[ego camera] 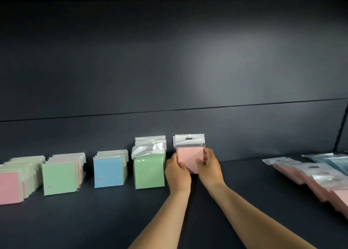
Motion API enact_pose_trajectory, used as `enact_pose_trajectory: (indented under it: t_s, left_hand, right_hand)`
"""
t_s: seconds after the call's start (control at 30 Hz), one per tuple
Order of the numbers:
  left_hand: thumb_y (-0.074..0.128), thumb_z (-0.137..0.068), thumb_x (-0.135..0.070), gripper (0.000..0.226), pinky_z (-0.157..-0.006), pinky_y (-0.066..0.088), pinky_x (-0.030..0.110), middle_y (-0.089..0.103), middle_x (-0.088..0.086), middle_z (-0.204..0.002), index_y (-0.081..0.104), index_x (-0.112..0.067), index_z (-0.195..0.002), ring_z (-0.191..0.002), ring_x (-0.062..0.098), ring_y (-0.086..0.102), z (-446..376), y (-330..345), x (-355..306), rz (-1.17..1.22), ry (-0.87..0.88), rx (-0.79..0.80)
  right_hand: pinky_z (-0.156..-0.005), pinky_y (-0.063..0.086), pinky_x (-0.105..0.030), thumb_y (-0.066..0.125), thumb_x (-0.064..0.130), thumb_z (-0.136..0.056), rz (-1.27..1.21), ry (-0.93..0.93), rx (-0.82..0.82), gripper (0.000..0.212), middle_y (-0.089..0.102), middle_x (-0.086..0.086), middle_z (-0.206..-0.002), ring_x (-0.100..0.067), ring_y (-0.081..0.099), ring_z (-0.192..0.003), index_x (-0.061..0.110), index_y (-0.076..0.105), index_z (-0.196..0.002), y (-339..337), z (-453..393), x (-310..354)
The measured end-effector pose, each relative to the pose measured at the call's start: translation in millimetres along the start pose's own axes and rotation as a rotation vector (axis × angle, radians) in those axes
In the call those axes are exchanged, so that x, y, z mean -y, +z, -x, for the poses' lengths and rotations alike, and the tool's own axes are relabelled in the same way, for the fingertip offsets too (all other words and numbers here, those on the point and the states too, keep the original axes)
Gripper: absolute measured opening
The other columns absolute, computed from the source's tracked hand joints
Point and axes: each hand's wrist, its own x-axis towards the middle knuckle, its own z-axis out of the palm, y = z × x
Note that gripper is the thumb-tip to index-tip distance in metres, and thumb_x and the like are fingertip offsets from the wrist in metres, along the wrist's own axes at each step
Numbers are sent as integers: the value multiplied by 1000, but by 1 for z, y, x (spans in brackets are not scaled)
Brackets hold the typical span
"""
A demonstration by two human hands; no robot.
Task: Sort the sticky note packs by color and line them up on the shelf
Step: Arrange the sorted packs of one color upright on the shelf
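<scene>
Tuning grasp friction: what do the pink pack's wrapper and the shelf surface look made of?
pink pack: paper pad inside a clear glossy plastic sleeve, judging by the bright glints and crinkles at its hang-tab top; likely slick. Both hands hold it. shelf: dark, matte, smooth board, only a soft diffuse sheen; painted metal or laminate, cannot tell.

4 rows of packs (113, 170) on shelf (75, 220), loose packs (308, 175) right

Retail or stockroom setting, most likely a stationery shop. Dark metal display shelf (94, 220) with matching dark back panel (169, 60). Sticky note packs (109, 170) in clear hang-hole sleeves, stood in rows by colour. More sealed packs (308, 173) lying loose at right.
</scene>
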Motion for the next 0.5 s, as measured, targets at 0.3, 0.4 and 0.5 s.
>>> enact_pose_trajectory:
  t_s: [0.3,0.4,0.5]
  left_hand:
    - [47,-90,1,36,-93,40,26,61,7,-120,56,-8,-124,-111,22,56,-1,1,-2,36,-12,-6]
    - [47,-91,1,37,-91,39,24,61,7,-120,55,-8,-125,-111,22,56,-1,1,-1,22,-5,3]
    - [47,-92,0,36,-87,37,21,60,8,-122,54,-8,-126,-112,22,56,-2,2,-1,1,2,14]
  right_hand:
    - [-79,45,-21,48,3,-93,-31,30,-40,35,58,4,-107,-10,54,-98,15,50,-126,2,-9,-5]
    - [-78,46,-22,48,3,-92,-43,32,-46,35,58,5,-106,-10,55,-97,16,51,-124,1,-10,-6]
    - [-77,46,-22,48,2,-92,-60,36,-43,34,59,4,-106,-11,56,-97,16,51,-123,2,-11,-7]
